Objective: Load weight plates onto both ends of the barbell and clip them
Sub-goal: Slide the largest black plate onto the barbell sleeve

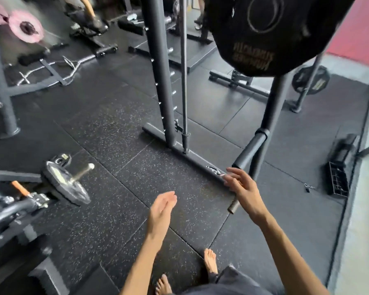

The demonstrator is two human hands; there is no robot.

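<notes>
- Holding the left hand [161, 211] out low in the middle of the frame, fingers straight and close together, palm turned to the right, gripping nothing
- Holding the right hand [242, 188] out just right of it and a little higher, fingers spread apart and loosely bent, nothing clamped between them
- Passing behind that hand, a thin dark tube end [232, 208]; touching it or not, cannot tell
- Hanging at the upper right, close to the camera, a large black weight plate [271, 33] with pale lettering, above a dark rack post [273, 107]
- Jutting from that post toward the right hand, a thick black peg [250, 150], carrying nothing
- Standing upright in the upper middle, a chrome bar [183, 71], foot set on the rack base [196, 161], beside a grey upright [158, 71]
- Lying at the lower left on the floor [115, 209], a dark plate [66, 184] with a short chrome sleeve [83, 170] poking through, blurred
- Showing at the upper left, pink plates [27, 28], blurred; near the right edge, a small black plate [310, 79] on a stand
- Standing at the bottom edge, two bare feet [210, 262] on speckled rubber tiles
</notes>
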